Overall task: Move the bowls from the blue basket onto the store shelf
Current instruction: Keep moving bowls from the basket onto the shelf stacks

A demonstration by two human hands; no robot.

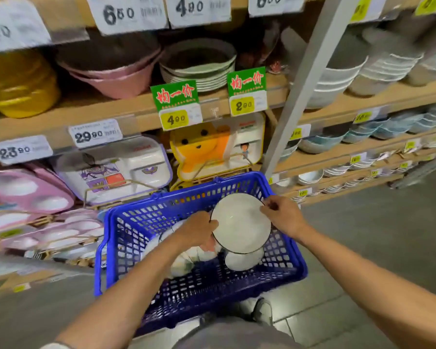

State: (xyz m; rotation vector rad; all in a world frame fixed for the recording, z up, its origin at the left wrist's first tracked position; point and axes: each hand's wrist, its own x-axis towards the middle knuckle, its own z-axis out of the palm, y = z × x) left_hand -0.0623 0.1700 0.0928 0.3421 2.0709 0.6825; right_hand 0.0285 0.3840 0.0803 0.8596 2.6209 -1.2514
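I am standing in a shop aisle, and wooden racks of crockery fill the upper half of the frame. The store shelf (98, 114) runs across the middle, with stacked bowls and price tags along its front edge. A grey post (300, 91) slants up right of centre.

The blue basket (126, 212) sits on the floor (363, 248) at lower centre, pushed close to the bottom rack, so I judge the lift to the shelf will be short. Its top is open and its handles lie folded back out of the way.

I hold a white bowl (241, 222) with a dark rim, mouth up, just above the basket's far right corner. My left hand (199, 229) curls over its left rim and my right hand (283, 215) pinches its right rim, one on each side to keep it level. A second bowl (244, 260) sits right beneath it, and more bowls (181, 265) lie under my left wrist. There is open room straight up. The shelf lip and hanging tags are the edges I would need to clear.
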